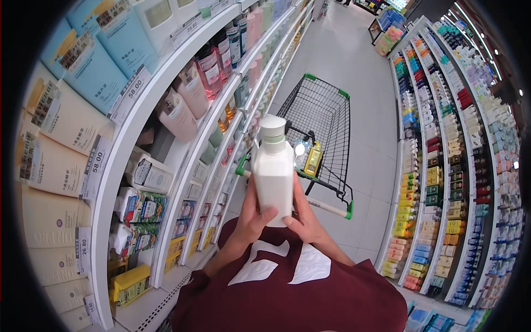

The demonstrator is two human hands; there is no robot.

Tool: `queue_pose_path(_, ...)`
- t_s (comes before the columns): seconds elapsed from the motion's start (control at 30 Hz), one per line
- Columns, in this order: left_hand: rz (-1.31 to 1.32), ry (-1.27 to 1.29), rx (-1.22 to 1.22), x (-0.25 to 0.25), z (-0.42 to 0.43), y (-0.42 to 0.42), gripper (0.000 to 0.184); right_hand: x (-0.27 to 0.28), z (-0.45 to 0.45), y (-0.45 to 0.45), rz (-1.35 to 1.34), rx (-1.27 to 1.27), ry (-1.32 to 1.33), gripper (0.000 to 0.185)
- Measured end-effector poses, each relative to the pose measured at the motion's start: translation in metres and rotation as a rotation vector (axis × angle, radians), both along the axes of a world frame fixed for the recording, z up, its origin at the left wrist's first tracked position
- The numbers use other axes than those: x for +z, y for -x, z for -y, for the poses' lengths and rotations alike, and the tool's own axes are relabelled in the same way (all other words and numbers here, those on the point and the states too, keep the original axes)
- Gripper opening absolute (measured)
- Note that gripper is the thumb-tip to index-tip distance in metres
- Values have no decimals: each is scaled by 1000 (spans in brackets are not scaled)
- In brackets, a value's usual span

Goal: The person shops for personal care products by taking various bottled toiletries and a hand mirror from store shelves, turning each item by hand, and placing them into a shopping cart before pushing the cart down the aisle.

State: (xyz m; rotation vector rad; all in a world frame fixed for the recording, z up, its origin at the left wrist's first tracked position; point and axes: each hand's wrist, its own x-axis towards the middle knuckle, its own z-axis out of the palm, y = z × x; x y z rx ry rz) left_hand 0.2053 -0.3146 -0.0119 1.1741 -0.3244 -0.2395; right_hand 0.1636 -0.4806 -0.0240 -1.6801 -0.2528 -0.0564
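Above the aisle floor [373, 160], left hand [250, 217] and right hand [305, 219] grasp a white bottle [275, 180], seemingly for inspection; turning it needs steadiness.

Price tags [130, 95], perhaps a pinkish display [390, 40]

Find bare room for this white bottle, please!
The white bottle might fit in the shopping cart, whose far end looks bare past the yellow bottle. Bare floor lies between cart and right-hand shelves. Those and the left-hand shelves look crowded.
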Motion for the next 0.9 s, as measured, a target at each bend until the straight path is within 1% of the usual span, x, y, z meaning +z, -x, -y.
queue_pose_path(0.03, -79, 117, -47, -17, -4, -2, 89, 10, 4, 0, 122, 54, 166, 91)
queue_pose_path(0.07, -157, 237, -93, -35, -8, -5, 86, 18, 5, 2, 120, 64, 166, 91)
queue_pose_path(0.1, -212, 336, -116, -37, -8, -4, 84, 24, 4, 4, 126, 38, 226, 88)
queue_pose_path(0.13, -216, 336, -112, -40, -9, -3, 84, 26, 3, 5, 132, 11, 286, 85)
queue_pose_path(0.17, -312, 502, -198, -44, -9, 0, 85, 23, -2, 8, 12, -98, 93, 78)
queue_pose_path(0.2, -405, 669, -286, -48, -10, 1, 86, 18, -3, 6, 3, -163, 19, 71)
queue_pose_path(0.23, -350, 702, -317, -53, -10, 0, 84, 16, -2, 3, 56, -161, 81, 71)
queue_pose_path(0.27, -351, 702, -316, -55, -9, 0, 84, 16, -2, 0, 108, -159, 143, 71)
queue_pose_path(0.3, -348, 727, -347, -54, -7, -1, 82, 16, -6, 0, 104, -158, 143, 71)
queue_pose_path(0.37, -348, 756, -370, -56, -6, -1, 81, 19, -18, 1, 73, -203, -45, 77)
queue_pose_path(0.4, -370, 754, -386, -58, -6, -1, 79, 20, -21, 2, 67, -198, -43, 77)
queue_pose_path(0.47, -396, 753, -392, -61, -7, -1, 78, 21, -25, 5, -116, -30, -340, 84)
queue_pose_path(0.53, -490, 701, -319, -61, -5, 0, 77, 16, -24, 7, -126, -19, -310, 85)
queue_pose_path(0.67, -480, 769, -367, -50, 1, -4, 75, 12, -20, 4, -132, 1, -273, 86)
queue_pose_path(0.73, -464, 803, -384, -50, 2, -5, 75, 17, -23, 3, -137, -8, -308, 86)
queue_pose_path(0.77, -463, 803, -385, -49, 2, -6, 75, 18, -25, 3, -143, -16, -343, 86)
queue_pose_path(0.9, -476, 804, -392, -46, 2, -5, 76, 14, -23, 4, -159, -20, -329, 85)
